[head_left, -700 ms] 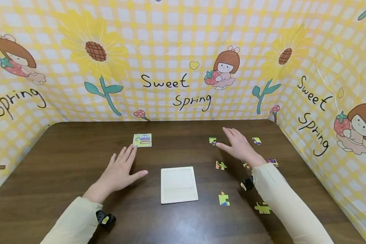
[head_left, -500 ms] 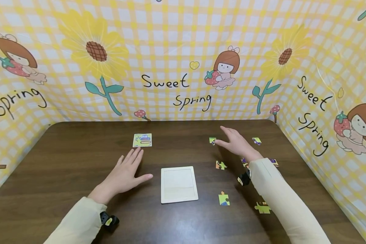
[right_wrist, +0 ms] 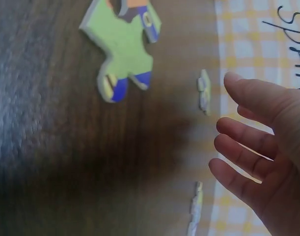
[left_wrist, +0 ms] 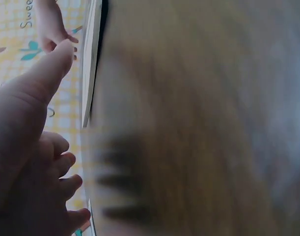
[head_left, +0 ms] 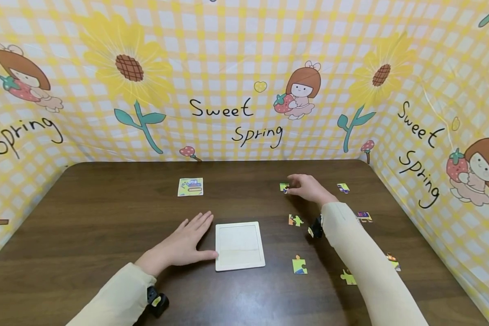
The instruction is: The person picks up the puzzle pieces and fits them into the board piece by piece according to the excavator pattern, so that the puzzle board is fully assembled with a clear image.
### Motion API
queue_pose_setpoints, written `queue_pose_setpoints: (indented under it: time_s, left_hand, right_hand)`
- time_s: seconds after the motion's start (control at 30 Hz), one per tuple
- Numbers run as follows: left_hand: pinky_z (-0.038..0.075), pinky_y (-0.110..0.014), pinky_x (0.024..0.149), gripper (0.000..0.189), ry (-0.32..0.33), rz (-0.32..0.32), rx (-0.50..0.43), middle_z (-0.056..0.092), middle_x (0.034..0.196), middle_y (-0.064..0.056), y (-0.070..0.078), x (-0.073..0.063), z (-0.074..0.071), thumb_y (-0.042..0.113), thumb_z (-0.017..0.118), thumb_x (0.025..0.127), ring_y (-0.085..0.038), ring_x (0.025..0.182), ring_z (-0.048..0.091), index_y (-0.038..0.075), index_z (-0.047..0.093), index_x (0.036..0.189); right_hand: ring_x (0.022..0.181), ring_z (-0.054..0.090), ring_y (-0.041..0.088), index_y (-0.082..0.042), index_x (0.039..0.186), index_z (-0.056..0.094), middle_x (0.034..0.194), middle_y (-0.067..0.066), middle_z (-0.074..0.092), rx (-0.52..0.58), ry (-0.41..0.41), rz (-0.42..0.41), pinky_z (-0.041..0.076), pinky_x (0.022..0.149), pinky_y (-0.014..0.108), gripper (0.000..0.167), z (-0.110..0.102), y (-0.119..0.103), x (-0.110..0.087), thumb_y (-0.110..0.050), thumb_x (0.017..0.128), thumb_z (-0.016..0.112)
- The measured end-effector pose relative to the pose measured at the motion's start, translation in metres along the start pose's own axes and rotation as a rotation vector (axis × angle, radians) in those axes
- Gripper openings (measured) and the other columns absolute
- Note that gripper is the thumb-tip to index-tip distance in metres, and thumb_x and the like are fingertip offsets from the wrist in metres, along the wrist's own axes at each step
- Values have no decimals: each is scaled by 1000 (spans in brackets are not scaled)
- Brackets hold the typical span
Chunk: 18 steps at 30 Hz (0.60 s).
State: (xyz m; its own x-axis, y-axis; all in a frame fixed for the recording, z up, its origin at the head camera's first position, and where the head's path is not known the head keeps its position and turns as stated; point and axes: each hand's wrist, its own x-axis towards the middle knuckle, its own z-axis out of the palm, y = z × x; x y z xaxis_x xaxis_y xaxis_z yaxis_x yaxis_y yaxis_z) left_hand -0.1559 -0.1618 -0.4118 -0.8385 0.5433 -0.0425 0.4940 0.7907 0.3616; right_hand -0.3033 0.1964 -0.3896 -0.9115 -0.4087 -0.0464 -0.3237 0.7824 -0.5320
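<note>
A square pale wooden puzzle tray [head_left: 239,246] lies bare on the brown table. My left hand [head_left: 182,244] is spread at its left side, the thumb tip right at the tray's edge; the left wrist view shows the thumb [left_wrist: 44,73] extended beside that edge. At the far right of the table, my right hand [head_left: 307,188] reaches over a green jigsaw piece [head_left: 283,186], fingertips and thumb bent toward it and partly covering it. In the right wrist view the fingers are apart, and a nearer green jigsaw piece [right_wrist: 127,51] lies on the table.
A square card with a blue digger picture [head_left: 190,187] lies at the back left. More loose jigsaw pieces are spread on the right, among them one near the front [head_left: 299,266] and one at the back [head_left: 343,188]. A yellow checked cloth [head_left: 228,54] stands behind the table.
My left hand has moved right and nearer, from by the card to the tray's edge. My right hand has shifted left toward the jigsaw piece, its fingers bending and coming together.
</note>
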Motion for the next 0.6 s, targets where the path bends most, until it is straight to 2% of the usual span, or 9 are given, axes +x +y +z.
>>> queue_pose_setpoints:
  time_s: [0.13,0.27,0.6]
  left_hand:
    - [13,-58,102,98,-61,19,-16,19,149,-17,5,2,3,64,56,79,-36,135,14,-1,22,144]
    - [12,-58,103,99,-101,19,-4,19,149,-15,8,3,4,64,58,77,-35,135,14,0,23,145]
    - [12,-59,102,98,-99,26,25,22,148,-16,12,3,3,61,61,77,-35,135,17,-2,25,143]
  right_hand:
    - [77,55,22,6,129,48,88,10,60,-29,-14,17,45,71,37,51,4,3,6,-13,86,66]
    - [72,50,21,6,126,51,85,9,58,-55,-16,43,42,66,35,47,6,3,10,-14,86,66]
    - [73,48,22,2,118,60,84,8,56,-110,-5,72,40,66,36,36,8,1,12,-15,86,66]
